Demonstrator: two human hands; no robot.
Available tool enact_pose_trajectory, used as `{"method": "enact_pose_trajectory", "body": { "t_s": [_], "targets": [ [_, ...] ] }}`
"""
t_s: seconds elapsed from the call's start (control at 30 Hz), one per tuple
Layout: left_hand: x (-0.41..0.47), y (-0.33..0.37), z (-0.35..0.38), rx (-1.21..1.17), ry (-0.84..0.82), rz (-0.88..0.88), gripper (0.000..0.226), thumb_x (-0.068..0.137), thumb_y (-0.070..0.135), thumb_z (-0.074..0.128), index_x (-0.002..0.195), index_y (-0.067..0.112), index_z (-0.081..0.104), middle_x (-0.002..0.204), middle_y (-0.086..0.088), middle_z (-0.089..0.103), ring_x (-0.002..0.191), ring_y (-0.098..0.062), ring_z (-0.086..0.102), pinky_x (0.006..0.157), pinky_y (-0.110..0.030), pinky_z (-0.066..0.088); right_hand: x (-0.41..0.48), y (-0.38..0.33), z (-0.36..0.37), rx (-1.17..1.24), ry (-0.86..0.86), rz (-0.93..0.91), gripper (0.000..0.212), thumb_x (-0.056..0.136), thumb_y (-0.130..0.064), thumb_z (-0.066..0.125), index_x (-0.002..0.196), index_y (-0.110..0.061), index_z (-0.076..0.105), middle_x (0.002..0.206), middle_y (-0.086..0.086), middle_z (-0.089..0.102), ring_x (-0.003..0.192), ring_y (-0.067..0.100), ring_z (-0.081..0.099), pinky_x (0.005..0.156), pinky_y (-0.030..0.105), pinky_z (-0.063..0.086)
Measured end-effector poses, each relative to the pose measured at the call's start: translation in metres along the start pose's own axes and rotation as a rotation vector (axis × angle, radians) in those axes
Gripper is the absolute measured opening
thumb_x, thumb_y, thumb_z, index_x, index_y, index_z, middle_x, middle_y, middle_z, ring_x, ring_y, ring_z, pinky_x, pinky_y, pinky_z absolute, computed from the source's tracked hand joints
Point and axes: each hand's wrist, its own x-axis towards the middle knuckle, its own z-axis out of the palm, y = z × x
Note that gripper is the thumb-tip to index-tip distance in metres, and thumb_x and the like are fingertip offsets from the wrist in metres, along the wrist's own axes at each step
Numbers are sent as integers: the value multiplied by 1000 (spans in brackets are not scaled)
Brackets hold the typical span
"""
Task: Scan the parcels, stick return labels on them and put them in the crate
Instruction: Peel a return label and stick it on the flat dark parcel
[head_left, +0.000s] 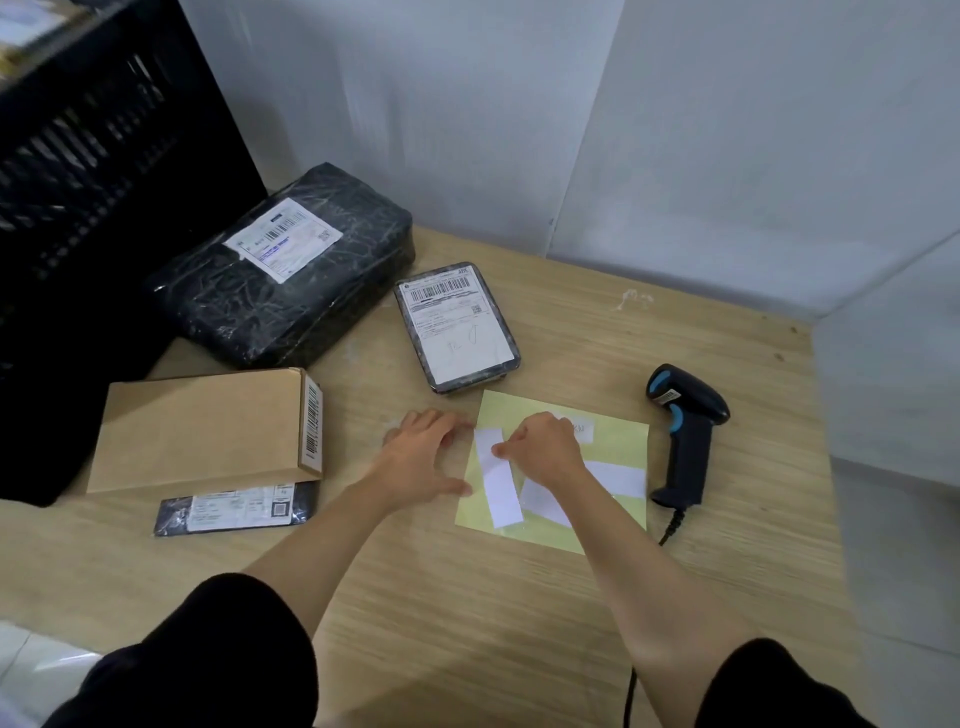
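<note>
Worktop: a light wood-grain table (467, 597), set against pale walls.

Label stock: a pale yellow rectangular backing sheet (623, 441) lies flat on the table in front of the person and carries several white labels. One of these, a long white paper label strip (501, 493), sits near the sheet's left edge and is slightly tilted.

Left hand (421, 457): fingers spread and straight, palm down on the table just beside the sheet's left edge, with the thumb touching that edge. It holds nothing.

Right hand (545, 447): over the middle of the sheet, fingers curled, with the fingertips pinching the upper part of the label strip. Whether the strip has lifted off the sheet cannot be told.

Parcels, all on the table and outside the crate:
- a large parcel wrapped in black plastic (260, 312), white shipping label on top, at the far left and touching the crate's side;
- a small flat dark parcel with rounded corners (457, 332), its top nearly covered by a white label, just beyond the sheet;
- a brown cardboard box (197, 431) with a barcode sticker on its right side, left of the hands;
- a thin black flat parcel (239, 512), partly hidden under the box's near edge.

Crate: a black slatted plastic crate (78, 156) stands at the table's left side.

Scanner: a black and blue handheld barcode scanner (685, 415) lies just right of the sheet, untouched, with its cable trailing toward the person.
</note>
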Motion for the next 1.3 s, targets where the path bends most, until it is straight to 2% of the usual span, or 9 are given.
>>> {"method": "enact_pose_trajectory", "body": {
  "t_s": [0.1,0.17,0.27,0.33,0.53,0.7,0.83,1.03,1.3],
  "targets": [
    [5,1,-2,34,-66,4,90,59,45,79,136,48,34,103,16,40,101,-7,31,85,-32,26,-2,-2,-6,52,-24,11,46,88,-27,65,58,-12,34,60,5,40,93,22,36,70,29,33],
    [9,2,-3,78,-105,5,92,60,47,78,138,52,29,104,14,38,103,-8,30,85,-33,27,-2,-3,-9,77,-46,11,47,88,-24,65,57,-13,32,58,3,38,83,20,34,67,29,32],
    [14,4,-4,151,-152,-12,93,60,52,77,139,53,27,104,11,34,100,-9,25,82,-32,25,-2,-4,-14,59,-70,-3,50,88,-23,66,56,-14,29,55,2,34,57,16,30,52,27,25],
    [17,5,-4,173,-173,-37,95,59,53,77,139,55,25,104,10,32,100,-9,23,82,-32,24,-1,-4,-17,42,-70,-26,52,88,-22,66,54,-14,28,54,2,32,51,15,28,49,26,22],
    [19,9,-7,239,-210,-62,100,59,56,76,140,59,17,104,9,30,99,-11,22,80,-33,23,2,-4,-25,103,-106,-8,47,86,-18,67,53,-11,35,54,1,36,53,17,35,51,27,26],
    [21,15,-10,277,-240,-82,102,60,57,76,140,60,12,106,9,30,111,-16,28,82,-34,25,5,-6,-31,136,-141,26,45,86,-16,66,53,-11,36,56,1,38,51,17,34,50,27,27],
    [21,17,-12,283,-250,-90,102,60,57,76,140,61,11,107,8,31,113,-18,28,83,-35,25,7,-6,-33,169,-156,37,35,86,-17,64,58,-8,44,74,9,50,66,23,42,61,29,33],
    [22,20,-13,312,-261,-109,103,61,57,76,139,62,9,120,4,38,117,-20,29,84,-37,26,8,-4,-36,162,-172,35,33,87,-17,61,59,-9,45,79,9,50,57,19,39,55,28,30],
    [23,22,-15,321,-275,-117,103,62,55,77,140,62,9,126,2,38,121,-21,28,90,-40,27,8,-3,-37,193,-187,38,31,88,-15,59,63,-10,42,63,2,40,56,18,36,56,29,28]
  ]
}}
